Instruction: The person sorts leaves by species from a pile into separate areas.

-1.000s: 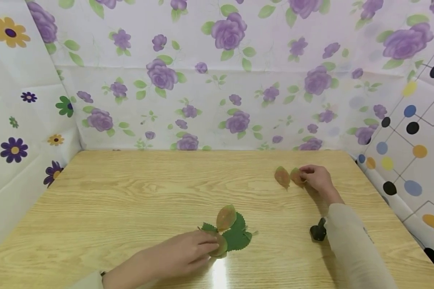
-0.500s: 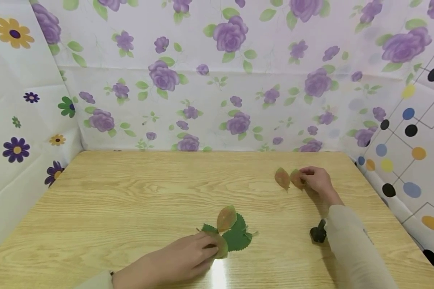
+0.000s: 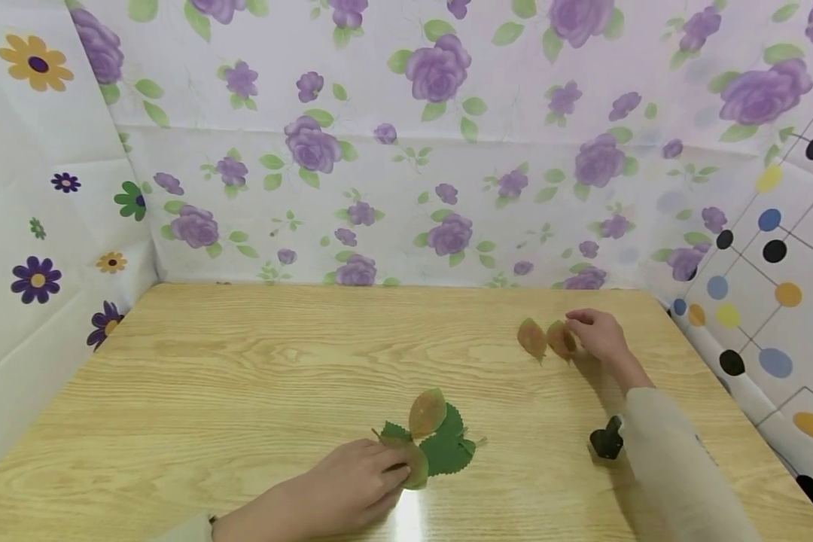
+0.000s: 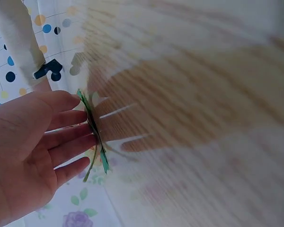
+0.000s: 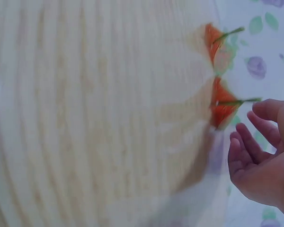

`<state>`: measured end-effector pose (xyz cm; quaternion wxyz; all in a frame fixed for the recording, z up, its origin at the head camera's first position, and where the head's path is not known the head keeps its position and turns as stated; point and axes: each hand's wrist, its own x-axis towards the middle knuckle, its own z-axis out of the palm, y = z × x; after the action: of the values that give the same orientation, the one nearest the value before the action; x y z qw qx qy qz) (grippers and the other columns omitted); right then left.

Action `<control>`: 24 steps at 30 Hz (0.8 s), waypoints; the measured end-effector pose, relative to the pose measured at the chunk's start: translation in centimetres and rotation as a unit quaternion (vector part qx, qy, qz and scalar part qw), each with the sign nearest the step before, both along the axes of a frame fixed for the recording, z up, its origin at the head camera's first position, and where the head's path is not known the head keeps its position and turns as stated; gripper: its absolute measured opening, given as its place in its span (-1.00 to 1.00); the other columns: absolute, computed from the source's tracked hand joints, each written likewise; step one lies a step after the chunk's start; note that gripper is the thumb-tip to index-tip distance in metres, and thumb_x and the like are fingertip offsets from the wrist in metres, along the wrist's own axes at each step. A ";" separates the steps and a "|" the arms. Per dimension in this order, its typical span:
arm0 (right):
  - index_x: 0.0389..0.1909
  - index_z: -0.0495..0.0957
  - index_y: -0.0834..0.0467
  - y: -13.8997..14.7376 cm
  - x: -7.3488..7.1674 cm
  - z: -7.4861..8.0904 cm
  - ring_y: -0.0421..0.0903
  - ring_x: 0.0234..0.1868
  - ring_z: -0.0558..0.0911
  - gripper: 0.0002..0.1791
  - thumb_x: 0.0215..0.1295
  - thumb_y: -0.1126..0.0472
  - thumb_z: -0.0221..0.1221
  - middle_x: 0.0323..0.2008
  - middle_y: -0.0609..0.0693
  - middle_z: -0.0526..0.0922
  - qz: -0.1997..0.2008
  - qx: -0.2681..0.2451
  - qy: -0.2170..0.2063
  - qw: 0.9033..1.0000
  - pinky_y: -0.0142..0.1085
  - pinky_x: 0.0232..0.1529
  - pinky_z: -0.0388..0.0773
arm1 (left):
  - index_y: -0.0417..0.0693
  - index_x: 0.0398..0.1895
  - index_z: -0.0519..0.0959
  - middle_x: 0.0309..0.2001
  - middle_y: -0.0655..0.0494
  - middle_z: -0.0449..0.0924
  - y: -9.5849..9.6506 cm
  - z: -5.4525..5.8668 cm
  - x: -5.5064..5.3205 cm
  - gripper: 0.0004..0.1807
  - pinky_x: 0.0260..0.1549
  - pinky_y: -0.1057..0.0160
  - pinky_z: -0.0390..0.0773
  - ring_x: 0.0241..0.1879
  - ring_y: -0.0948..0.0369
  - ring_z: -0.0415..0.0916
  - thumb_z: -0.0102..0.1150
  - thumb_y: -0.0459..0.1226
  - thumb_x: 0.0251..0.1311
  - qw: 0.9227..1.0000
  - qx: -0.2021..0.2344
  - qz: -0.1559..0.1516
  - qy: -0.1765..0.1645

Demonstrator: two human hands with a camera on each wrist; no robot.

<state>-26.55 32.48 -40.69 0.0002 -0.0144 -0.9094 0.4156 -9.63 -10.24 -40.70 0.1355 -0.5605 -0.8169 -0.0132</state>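
Observation:
Near the front middle of the table, my left hand (image 3: 355, 482) touches a red-green leaf (image 3: 416, 465) with nearly straight fingers. Behind it are another red-green leaf (image 3: 427, 412) and dark green toothed leaves (image 3: 449, 448), overlapping as a cluster. The left wrist view has the green leaves (image 4: 93, 125) edge-on at my fingertips. At the back right, my right hand (image 3: 599, 335) hovers beside a reddish leaf (image 3: 561, 340), its fingers relaxed and holding nothing. A similar leaf (image 3: 531, 338) lies just left of that one. In the right wrist view, the nearer leaf's stem (image 5: 241, 101) reaches close to my thumb.
A black device (image 3: 606, 440) sits against the right sleeve (image 3: 677, 452). The wood-grain table (image 3: 244, 376) is bounded by a flowered sheet (image 3: 379, 188) behind, a dotted sheet (image 3: 779, 293) on the right, and another flowered sheet (image 3: 41, 226) on the left.
My right hand has let go of the reddish leaf and drawn back slightly. My left hand stays at the leaf cluster. The head view has shifted a little.

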 end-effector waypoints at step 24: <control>-0.03 0.62 0.27 -13.9 4.0 1.0 -0.14 -0.29 0.60 -0.71 0.38 0.18 0.14 -0.26 -0.03 0.67 0.287 0.056 0.064 0.954 -0.26 -0.28 0.57 | -0.06 -0.16 0.60 -0.03 0.15 0.55 0.1 -0.4 -0.8 -0.88 -0.14 0.55 0.41 -0.09 0.31 0.43 0.18 -0.25 0.30 0.998 0.036 -0.023 -0.056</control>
<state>-22.55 18.61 -39.71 -0.0600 0.2736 -0.8951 0.3468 -10.40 -10.10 -41.10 0.1094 -0.5723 -0.8091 -0.0767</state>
